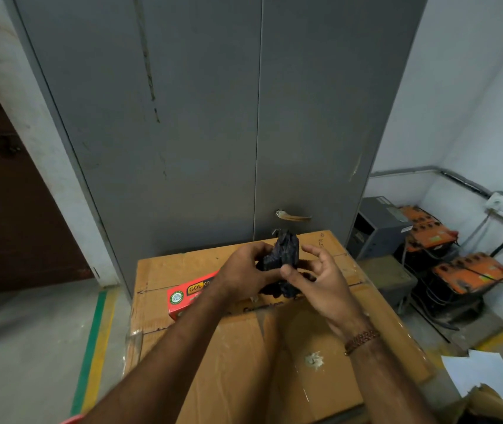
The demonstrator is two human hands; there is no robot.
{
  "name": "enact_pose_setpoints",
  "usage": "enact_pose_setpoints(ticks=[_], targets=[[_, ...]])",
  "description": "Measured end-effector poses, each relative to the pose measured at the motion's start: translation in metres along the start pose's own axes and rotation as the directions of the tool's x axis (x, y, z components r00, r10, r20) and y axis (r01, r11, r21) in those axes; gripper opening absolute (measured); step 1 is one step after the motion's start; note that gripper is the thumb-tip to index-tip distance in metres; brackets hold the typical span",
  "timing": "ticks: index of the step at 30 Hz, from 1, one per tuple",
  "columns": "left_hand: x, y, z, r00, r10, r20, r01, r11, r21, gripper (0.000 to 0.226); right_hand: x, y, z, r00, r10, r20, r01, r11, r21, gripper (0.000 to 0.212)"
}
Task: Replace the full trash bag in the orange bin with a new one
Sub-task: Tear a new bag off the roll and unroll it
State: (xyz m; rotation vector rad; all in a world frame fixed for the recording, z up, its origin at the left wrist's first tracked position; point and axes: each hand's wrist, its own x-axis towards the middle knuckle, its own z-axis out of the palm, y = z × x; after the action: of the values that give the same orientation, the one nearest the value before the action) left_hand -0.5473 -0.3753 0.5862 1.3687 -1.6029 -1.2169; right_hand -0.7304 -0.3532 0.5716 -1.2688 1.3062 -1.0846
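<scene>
On your far left a dark brown door sits in a scuffed white wall, and a green and yellow floor stripe (92,341) runs toward you over dull concrete. Next comes the red bag box (183,296), glossy printed card lying flat on the cardboard carton (244,362) that serves as your table, its taped flaps matte and dented. Your left hand (239,275) is closed round the new trash bag (280,255), a crumpled black wad of thin film held above the carton. Your right hand (317,281) is half open, thumb and fingertips just touching the wad's near edge. Judge the bag as nearly weightless, limp and a little slick; it will likely cling to itself, so pinch one loose edge rather than the bulk. Behind it stands a grey metal cabinet (213,117). At the right, orange batteries (470,272) stand by the wall. The orange bin is not in view.
</scene>
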Motion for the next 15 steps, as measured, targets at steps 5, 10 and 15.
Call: enact_pose_setpoints(ticks=[5,10,15], targets=[[0.000,0.002,-0.002,0.992,-0.130,0.012,0.128,0.958,-0.256,0.039,0.003,-0.003,-0.003,0.999,-0.007,0.035,0.007,1.000,-0.004,0.059],[0.000,-0.001,-0.006,0.974,-0.221,0.046,0.219,0.881,-0.420,0.026,0.008,-0.005,-0.003,0.999,0.034,-0.016,-0.033,0.998,0.054,0.040],[-0.002,0.004,-0.010,0.951,-0.268,0.154,0.309,0.799,-0.516,0.027,0.013,-0.007,-0.002,0.988,0.134,-0.074,-0.124,0.985,0.123,0.029]])
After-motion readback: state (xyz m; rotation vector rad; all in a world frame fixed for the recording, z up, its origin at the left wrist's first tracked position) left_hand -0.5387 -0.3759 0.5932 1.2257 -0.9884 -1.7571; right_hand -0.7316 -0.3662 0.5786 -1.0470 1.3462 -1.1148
